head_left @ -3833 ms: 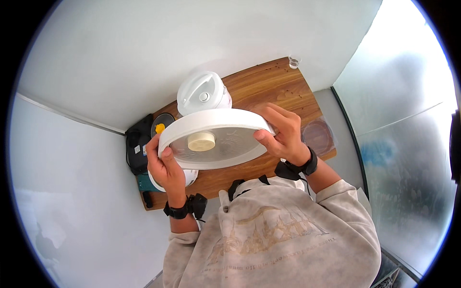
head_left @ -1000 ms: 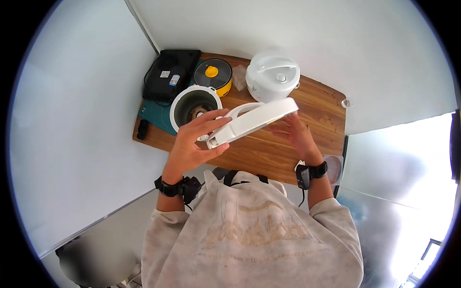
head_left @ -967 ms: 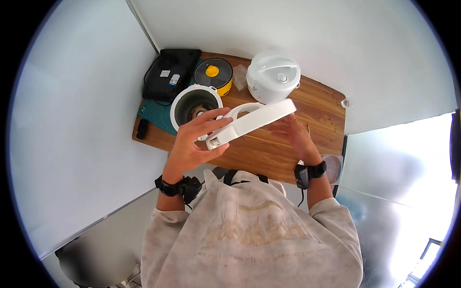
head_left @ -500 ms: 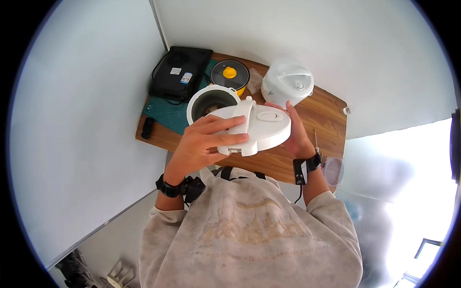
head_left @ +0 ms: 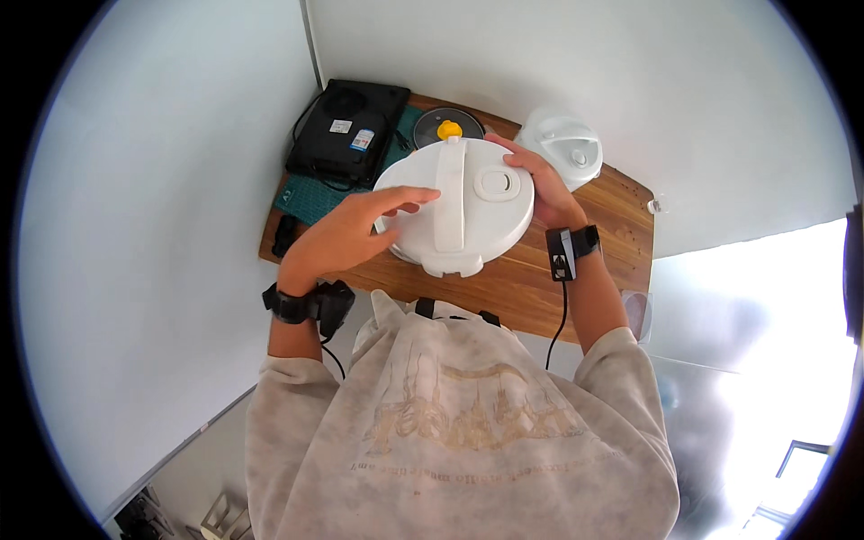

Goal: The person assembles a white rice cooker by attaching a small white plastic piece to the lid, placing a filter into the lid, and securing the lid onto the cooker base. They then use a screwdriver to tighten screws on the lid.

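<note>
the garment (head_left: pixel 468 405) at the near side is soft, mottled beige fabric. each wrist carries 1 black strap-on unit. left hand (head_left: pixel 346 229): fingers loosely spread, thumb apart, nothing gripped; the forefinger tip appears to rest against the handle (head_left: pixel 450 211). the white lid (head_left: pixel 486 223) is located above the worktop (head_left: pixel 531 292), top face up, between the 2 hands. right hand (head_left: pixel 544 184): curled around the right rim of the lid, thumb on top, holding it.

stage: the lid is turned handle side up; release is not yet done, so handling appears incomplete. its underside is hidden; seating on any part below cannot be confirmed.

lid form: round, smooth, apparently plastic, with 1 straight raised strap-like handle across it, 1 oval fitting (head_left: pixel 497 184) to the right, and 1 notched tab at the near edge.

beyond: wood-grain worktop; green mat (head_left: pixel 306 198) under a flat, black, square-cornered appliance (head_left: pixel 373 108); round dark glass cover (head_left: pixel 427 130) with 1 yellow knob (head_left: pixel 450 130); glossy white domed cooker (head_left: pixel 558 135); against the far-right edge, 1 clear cup (head_left: pixel 657 205).
</note>
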The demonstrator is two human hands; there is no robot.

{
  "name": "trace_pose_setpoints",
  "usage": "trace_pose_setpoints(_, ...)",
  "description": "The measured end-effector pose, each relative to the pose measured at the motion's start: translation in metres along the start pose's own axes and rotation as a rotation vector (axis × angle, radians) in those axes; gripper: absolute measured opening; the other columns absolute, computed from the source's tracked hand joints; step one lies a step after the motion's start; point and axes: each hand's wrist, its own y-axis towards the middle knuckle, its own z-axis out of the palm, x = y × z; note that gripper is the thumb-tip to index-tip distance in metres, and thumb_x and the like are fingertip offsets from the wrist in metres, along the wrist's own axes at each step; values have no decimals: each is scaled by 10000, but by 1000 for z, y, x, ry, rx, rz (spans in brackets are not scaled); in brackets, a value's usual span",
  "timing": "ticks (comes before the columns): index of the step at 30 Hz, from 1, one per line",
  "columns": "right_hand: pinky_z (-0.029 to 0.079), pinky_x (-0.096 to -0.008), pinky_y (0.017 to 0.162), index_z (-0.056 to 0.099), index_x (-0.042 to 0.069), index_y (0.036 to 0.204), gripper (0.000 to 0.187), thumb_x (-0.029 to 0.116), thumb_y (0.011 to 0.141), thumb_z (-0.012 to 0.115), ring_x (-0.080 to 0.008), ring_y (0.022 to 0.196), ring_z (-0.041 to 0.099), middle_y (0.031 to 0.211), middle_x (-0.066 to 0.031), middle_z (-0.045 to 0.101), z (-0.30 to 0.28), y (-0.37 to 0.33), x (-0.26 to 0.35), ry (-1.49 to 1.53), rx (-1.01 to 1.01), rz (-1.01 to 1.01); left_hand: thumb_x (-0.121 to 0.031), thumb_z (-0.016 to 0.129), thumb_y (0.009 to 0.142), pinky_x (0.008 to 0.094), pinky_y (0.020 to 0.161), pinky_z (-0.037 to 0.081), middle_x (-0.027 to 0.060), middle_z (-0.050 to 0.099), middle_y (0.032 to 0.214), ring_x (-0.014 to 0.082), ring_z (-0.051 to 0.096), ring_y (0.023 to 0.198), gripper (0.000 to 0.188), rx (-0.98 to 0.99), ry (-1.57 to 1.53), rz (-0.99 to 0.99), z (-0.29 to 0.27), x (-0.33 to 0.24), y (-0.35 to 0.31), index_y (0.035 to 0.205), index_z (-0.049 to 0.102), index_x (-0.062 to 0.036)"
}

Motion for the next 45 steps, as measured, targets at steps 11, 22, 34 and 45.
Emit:
trace_pose_setpoints(11, 467, -352, 1017, 399, 24, 1462, 543, 208, 987, 585, -193, 1201, 551, 1363, -135, 539, 4, 40, 7, -230, 9, -143, -113, 663, 929, 272, 821, 488, 21, 577, 1011, 112, 557, 910, 344, -93, -459, -232, 10, 43, 47, 1261, 573, -107)
trace_pose_setpoints(22, 445, -336, 1000, 412, -2, 1433, 590, 301, 970, 617, -228, 1165, 568, 1284, -158, 580, 35, 48, 28, -734, -189, -262, -123, 707, 882, 294, 823, 471, 11, 557, 956, 131, 540, 873, 280, -293, -402, -1, 8, 59, 68, 1122, 562, -116)
trace_pose_setpoints(34, 475, -396, 959, 381, 9, 1445, 732, 416, 909, 667, -355, 1149, 608, 1253, -236, 613, -14, 52, -25, -1141, -256, -265, -110, 703, 880, 268, 753, 474, 3, 563, 888, 114, 524, 788, 175, -197, -330, -123, 33, 84, 72, 1010, 586, -101)
trace_pose_setpoints(45, 517, -378, 846, 499, 61, 1359, 575, 345, 899, 695, -326, 989, 674, 1105, -204, 683, -16, 63, -64, -1160, -233, -46, -130, 714, 862, 282, 734, 479, 22, 589, 846, 135, 535, 775, 115, -165, -307, -263, 67, 119, 56, 921, 618, -110)
